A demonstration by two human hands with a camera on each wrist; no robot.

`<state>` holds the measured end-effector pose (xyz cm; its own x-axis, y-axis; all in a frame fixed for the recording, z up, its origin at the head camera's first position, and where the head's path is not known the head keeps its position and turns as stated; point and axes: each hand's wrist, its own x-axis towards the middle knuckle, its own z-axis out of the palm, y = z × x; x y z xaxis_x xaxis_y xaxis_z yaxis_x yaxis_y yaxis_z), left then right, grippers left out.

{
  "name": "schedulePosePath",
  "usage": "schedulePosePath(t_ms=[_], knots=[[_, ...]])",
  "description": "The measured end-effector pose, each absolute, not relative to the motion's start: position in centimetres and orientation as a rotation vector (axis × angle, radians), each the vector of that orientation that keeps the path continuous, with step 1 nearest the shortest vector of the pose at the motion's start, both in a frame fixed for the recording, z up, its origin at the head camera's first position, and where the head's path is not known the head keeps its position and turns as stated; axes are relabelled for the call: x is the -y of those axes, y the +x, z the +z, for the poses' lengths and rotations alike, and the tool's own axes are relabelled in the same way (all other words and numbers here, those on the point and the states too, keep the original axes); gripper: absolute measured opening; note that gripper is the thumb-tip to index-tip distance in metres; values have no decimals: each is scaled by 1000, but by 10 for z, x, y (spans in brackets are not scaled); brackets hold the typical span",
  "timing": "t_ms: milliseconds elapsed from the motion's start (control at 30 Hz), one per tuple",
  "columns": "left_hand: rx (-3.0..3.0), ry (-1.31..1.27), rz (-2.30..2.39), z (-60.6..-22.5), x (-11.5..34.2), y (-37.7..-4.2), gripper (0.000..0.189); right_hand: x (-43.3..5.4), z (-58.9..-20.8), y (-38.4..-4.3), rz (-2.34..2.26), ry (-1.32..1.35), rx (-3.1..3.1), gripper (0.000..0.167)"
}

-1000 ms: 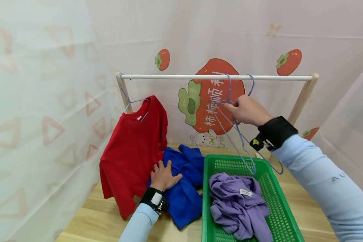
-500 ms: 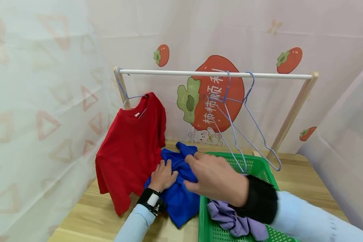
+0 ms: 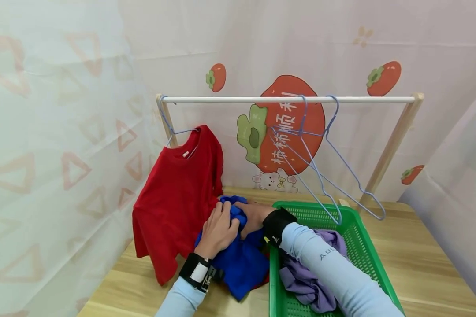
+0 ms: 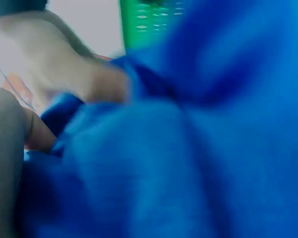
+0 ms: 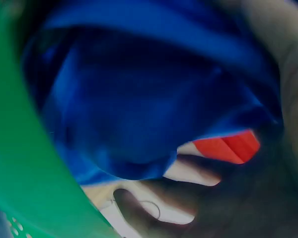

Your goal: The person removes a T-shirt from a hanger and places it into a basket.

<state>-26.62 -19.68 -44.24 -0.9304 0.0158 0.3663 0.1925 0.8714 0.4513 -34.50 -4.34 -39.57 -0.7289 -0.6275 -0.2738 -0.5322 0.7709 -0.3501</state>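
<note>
A crumpled blue garment [image 3: 242,268] lies on the wooden table between a hanging red shirt [image 3: 178,189] and a green basket [image 3: 275,286]. My left hand [image 3: 218,231] grips its bunched upper part with curled fingers. From the other side, my right hand [image 3: 255,216] holds the same bunch, its forearm crossing over the basket. Close up in the left wrist view, the blue fabric [image 4: 139,163] rises in folds around the blurred fingers. The right wrist view has the fabric [image 5: 129,99] hanging in a loose fold beside the basket wall.
Two bare blue hangers [image 3: 320,176] hang from the white rail [image 3: 230,100], their lower ends over the basket. Purple cloth [image 3: 307,284] lies inside the basket, partly behind my right forearm. Wooden posts [image 3: 392,145] hold the rail up. A printed curtain stands behind.
My right hand has left the hangers, which now hang apart, and moved down and left to the blue garment. My left hand went from resting flat on it to gripping it; the fabric is bunched up.
</note>
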Motion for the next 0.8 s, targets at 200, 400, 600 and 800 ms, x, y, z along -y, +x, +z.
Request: schedulePosePath(t_ms=[200,400,600,800], knots=[[2551,-250,-639,-406,187,-265,34,30,-379,-352,-626,-1177,-2621,63],[2431,-375,-669,-345,168,-265,25,3,-311,-325,-540,-1096,-3074,22],[2376,-571,-767,-308,131,-256,25,-41,-268,-289,-513,-1014,-3230,15],[2475,-731,-879,-341,90,-252,24,-88,-298,-258,-326,-949,-3385,15]])
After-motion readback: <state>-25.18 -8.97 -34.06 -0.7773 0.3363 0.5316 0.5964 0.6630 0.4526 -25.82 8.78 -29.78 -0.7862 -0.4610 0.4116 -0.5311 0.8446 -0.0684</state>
